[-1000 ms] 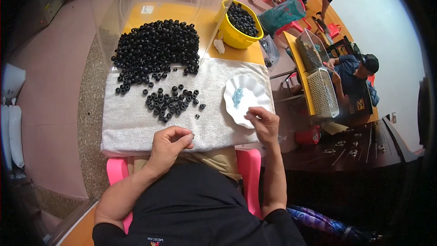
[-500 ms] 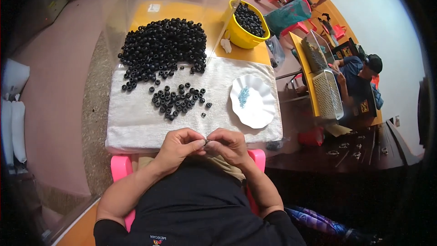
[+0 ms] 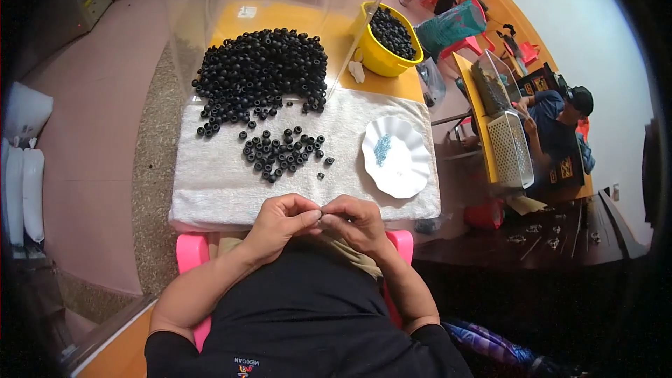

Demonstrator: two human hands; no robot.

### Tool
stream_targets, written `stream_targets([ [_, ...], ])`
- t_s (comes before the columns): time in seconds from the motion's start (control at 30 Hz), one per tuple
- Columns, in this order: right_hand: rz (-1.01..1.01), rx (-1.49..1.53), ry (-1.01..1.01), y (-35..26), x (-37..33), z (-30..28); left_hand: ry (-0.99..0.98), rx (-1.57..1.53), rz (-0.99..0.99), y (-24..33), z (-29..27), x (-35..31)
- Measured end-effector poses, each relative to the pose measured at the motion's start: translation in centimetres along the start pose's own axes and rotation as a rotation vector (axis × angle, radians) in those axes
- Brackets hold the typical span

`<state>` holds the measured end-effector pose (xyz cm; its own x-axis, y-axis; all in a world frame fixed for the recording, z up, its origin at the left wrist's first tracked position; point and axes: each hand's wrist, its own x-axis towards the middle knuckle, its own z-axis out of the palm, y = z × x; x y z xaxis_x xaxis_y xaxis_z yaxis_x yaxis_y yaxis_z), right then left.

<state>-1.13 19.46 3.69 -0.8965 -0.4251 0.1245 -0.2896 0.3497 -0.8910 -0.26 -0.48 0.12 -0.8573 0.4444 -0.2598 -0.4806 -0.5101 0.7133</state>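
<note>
My left hand [image 3: 280, 227] and my right hand [image 3: 358, 225] meet at the fingertips just over the table's near edge. Thumb and forefinger of each pinch one small dark bead [image 3: 321, 215], mostly covered by the fingers. Beyond them, a small cluster of black round beads [image 3: 283, 152] with holes lies on the white towel [image 3: 210, 196]. One small dark piece [image 3: 320, 176] sits apart, nearer my hands. On the right, a white scalloped plate [image 3: 406, 171] carries a patch of tiny light-blue stones [image 3: 382, 150].
A large heap of black beads [image 3: 262, 70] spreads inside a clear plastic bin [image 3: 189, 21] lying at the far side. Right of it stands a yellow tub [image 3: 385, 61] full of black beads. A co-worker [image 3: 560, 119] sits at another table with a white perforated basket [image 3: 509, 150].
The view has shifted slightly, so the table's contents appear a little farther right. Both hands still pinch the bead together, with only a small change in the fingers.
</note>
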Motion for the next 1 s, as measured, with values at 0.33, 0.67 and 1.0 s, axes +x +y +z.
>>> stream_targets([
  [0.33, -0.188, -0.063, 0.214, 0.3, -0.7, 2.7, 0.036, -0.104, -0.031, 0.3, -0.1, -0.2],
  [0.67, -0.297, -0.263, 0.253, -0.7, 0.3, 3.2, 0.046, -0.160, 0.018, 0.6, -0.1, -0.1],
  [1.0, -0.143, -0.641, 0.310, 2.3, 3.3, 0.6, 0.079, -0.158, 0.020, 0.5, -0.1, -0.2],
])
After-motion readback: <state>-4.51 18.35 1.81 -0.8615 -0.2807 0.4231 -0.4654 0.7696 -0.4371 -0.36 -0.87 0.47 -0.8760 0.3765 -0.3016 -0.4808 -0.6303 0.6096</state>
